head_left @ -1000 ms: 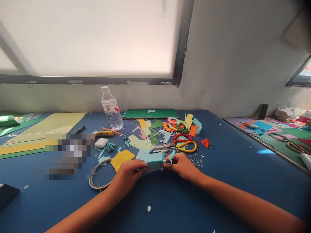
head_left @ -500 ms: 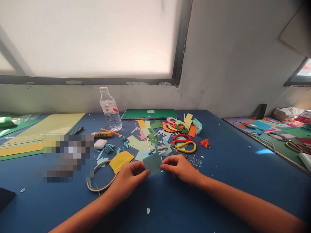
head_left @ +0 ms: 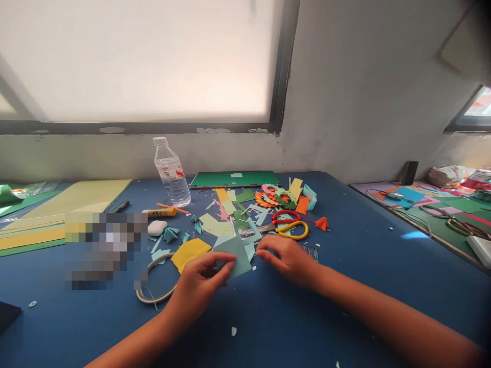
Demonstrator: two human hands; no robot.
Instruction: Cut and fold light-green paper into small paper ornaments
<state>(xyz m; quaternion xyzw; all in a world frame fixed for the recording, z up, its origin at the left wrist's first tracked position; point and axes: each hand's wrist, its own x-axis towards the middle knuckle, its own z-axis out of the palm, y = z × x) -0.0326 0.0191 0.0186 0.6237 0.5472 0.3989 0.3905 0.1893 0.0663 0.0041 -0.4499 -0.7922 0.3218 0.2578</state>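
A light-blue square of paper [head_left: 238, 254] is pinched between the thumb and fingers of my left hand [head_left: 207, 276], tilted above the table. Just to the right is my right hand [head_left: 287, 258], apart from the paper, its fingers curled with thumb and forefinger close together; I see nothing in them. Beyond this hand lie scissors with red and yellow handles [head_left: 293, 230], their blades partly covered by paper scraps. A yellow piece of paper [head_left: 191, 254] lies by my left hand, partly over a ring of tape [head_left: 153, 296].
Paper scraps [head_left: 215, 225] and cut paper gears [head_left: 270, 197] cover the table's middle. A water bottle [head_left: 172, 174], glue stick [head_left: 161, 212] and white case [head_left: 157, 228] stand or lie at left. Sheets of card [head_left: 90, 197] are at far left. A second table [head_left: 452, 225] is at right.
My right hand has let go of the blue paper, moving slightly right of it. The paper has turned in my left hand.
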